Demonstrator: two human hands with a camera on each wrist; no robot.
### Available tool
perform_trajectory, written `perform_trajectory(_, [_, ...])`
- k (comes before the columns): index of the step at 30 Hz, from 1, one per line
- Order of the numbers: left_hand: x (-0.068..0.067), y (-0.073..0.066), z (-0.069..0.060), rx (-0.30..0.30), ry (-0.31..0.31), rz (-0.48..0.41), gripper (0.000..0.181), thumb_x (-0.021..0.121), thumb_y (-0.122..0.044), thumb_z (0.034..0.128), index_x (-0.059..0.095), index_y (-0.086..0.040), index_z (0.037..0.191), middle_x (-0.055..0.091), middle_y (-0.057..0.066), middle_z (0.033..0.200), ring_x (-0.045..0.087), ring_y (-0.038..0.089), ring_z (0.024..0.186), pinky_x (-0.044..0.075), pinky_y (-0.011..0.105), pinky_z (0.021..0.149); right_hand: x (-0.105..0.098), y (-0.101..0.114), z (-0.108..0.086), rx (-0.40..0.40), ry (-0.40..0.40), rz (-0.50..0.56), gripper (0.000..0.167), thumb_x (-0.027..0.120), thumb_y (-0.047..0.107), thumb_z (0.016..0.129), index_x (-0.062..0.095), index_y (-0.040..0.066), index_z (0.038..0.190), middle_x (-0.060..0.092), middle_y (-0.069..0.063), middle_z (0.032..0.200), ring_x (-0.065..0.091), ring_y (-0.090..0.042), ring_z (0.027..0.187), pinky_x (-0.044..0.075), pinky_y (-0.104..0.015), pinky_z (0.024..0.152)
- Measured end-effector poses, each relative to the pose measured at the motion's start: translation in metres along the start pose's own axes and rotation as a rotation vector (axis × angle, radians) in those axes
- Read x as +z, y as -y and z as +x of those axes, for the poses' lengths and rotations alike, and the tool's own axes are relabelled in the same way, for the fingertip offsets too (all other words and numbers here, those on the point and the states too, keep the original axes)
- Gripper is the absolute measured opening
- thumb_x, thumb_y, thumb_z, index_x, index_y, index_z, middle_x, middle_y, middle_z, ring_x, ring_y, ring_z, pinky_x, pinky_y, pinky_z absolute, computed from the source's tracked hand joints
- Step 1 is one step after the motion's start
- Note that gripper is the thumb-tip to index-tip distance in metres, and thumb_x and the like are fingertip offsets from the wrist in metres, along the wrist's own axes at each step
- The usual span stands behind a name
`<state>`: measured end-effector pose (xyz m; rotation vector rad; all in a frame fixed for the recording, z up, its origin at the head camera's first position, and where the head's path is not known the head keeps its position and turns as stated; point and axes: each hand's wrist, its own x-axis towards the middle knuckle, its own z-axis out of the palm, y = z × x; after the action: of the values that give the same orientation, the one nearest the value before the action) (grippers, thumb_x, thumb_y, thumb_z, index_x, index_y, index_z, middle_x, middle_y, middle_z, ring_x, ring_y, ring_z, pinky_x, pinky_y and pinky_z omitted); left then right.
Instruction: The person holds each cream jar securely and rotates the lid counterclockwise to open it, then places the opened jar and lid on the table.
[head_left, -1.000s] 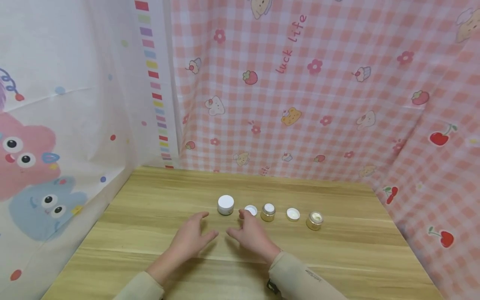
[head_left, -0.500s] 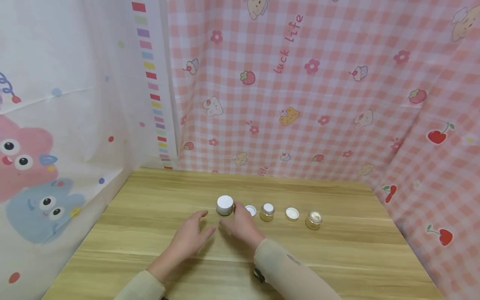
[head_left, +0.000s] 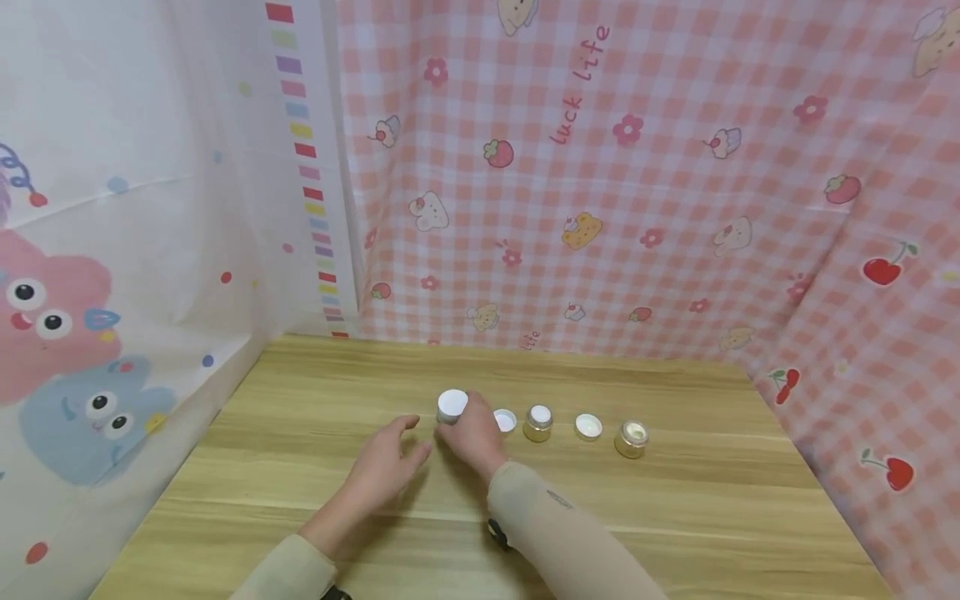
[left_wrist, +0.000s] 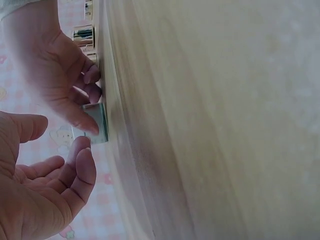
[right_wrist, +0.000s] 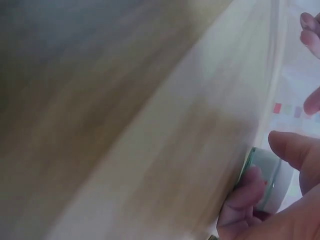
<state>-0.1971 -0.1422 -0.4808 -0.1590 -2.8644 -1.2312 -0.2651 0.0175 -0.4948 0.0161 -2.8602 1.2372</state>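
Observation:
A white-lidded cream jar (head_left: 452, 404) stands upright on the wooden table, its glass body (right_wrist: 272, 170) showing in the right wrist view. My right hand (head_left: 476, 435) holds it from the right side, thumb near and fingers behind, partly covering it. To the left, my left hand (head_left: 381, 467) hovers with thumb and fingers apart, near the jar and holding nothing. Right of the right hand lie an upturned white lid (head_left: 505, 421), a small gold jar with a white inner cover (head_left: 537, 423), another upturned lid (head_left: 588, 427) and an uncovered gold jar of cream (head_left: 632, 439).
The wooden table (head_left: 315, 392) ends at a white cartoon-print cloth (head_left: 150, 250) on the left. A pink checked cloth (head_left: 600, 183) hangs along its back and right sides.
My right hand has moved left and forward, from beside the first upturned lid to the white-lidded cream jar, and now holds it. The left hand has barely moved.

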Motion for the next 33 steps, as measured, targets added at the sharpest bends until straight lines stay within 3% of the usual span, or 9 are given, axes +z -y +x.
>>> perform_trajectory(4, [0.001,-0.003,0.002,0.009,-0.002,0.003,0.052,0.068,-0.023,0.1046,0.055,0.0,0.15,0.061,0.024,0.151,0.07,0.041,0.119,0.058,0.058,0.103,-0.001,0.004,0.0,0.07,-0.048,-0.068,0.064,0.088,0.025,0.082,0.059,-0.003,0.133,0.07,-0.018,0.121,0.071,-0.036,0.11,0.059,-0.055,0.097])
perform_trajectory(10, [-0.001,-0.007,0.003,0.0,0.005,-0.004,0.052,0.069,-0.022,0.1038,0.056,-0.001,0.149,0.062,0.023,0.15,0.071,0.022,0.095,0.062,0.042,0.081,-0.003,-0.002,-0.003,0.087,-0.077,-0.125,0.061,0.089,0.032,0.08,0.062,0.003,0.126,0.074,-0.013,0.111,0.074,-0.033,0.098,0.06,-0.052,0.083])
perform_trajectory(13, [-0.002,-0.01,0.001,-0.004,0.004,-0.025,0.053,0.069,-0.023,0.1038,0.055,-0.002,0.15,0.071,0.022,0.132,0.067,0.017,0.079,0.058,0.034,0.068,-0.008,-0.007,-0.009,0.05,-0.048,-0.103,0.064,0.089,0.033,0.079,0.063,0.003,0.129,0.075,-0.014,0.112,0.074,-0.033,0.098,0.061,-0.051,0.083])
perform_trajectory(15, [-0.002,-0.013,0.0,0.0,-0.005,-0.053,0.055,0.07,-0.027,0.1037,0.056,-0.003,0.151,0.073,0.02,0.13,0.063,0.014,0.072,0.054,0.03,0.062,-0.016,-0.011,-0.017,0.018,-0.009,-0.07,0.066,0.089,0.037,0.079,0.062,0.004,0.13,0.076,-0.015,0.114,0.074,-0.031,0.099,0.061,-0.049,0.084])
perform_trajectory(17, [-0.003,-0.017,-0.002,0.008,-0.004,-0.094,0.058,0.073,-0.031,0.1027,0.056,-0.004,0.151,0.075,0.014,0.099,0.056,0.012,0.061,0.047,0.027,0.053,-0.026,-0.014,-0.027,-0.027,0.032,-0.029,0.068,0.089,0.039,0.08,0.063,0.004,0.131,0.076,-0.015,0.118,0.073,-0.03,0.103,0.062,-0.047,0.088])
perform_trajectory(22, [0.0,-0.03,-0.009,0.06,-0.009,-0.155,0.058,0.079,-0.036,0.0978,0.063,-0.009,0.146,0.064,0.001,0.075,0.054,0.01,0.065,0.045,0.023,0.052,-0.05,-0.028,-0.047,-0.129,0.074,0.05,0.063,0.088,0.047,0.083,0.067,0.01,0.13,0.075,-0.008,0.12,0.069,-0.021,0.105,0.06,-0.042,0.09])
perform_trajectory(27, [0.004,-0.045,-0.017,0.13,0.023,-0.164,0.048,0.079,-0.036,0.0973,0.071,-0.014,0.139,0.078,0.008,0.107,0.063,0.011,0.082,0.053,0.024,0.058,-0.069,-0.033,-0.067,-0.245,0.054,0.071,0.055,0.09,0.033,0.082,0.071,0.01,0.129,0.075,-0.004,0.11,0.064,-0.012,0.093,0.056,-0.028,0.08])
perform_trajectory(33, [0.008,-0.059,-0.025,0.192,0.079,-0.194,0.042,0.078,-0.037,0.0979,0.074,-0.015,0.133,0.079,0.009,0.114,0.063,0.012,0.084,0.053,0.023,0.062,-0.086,-0.033,-0.09,-0.312,0.017,0.078,0.051,0.091,0.029,0.082,0.073,0.014,0.128,0.073,0.002,0.111,0.062,-0.007,0.092,0.054,-0.021,0.079])
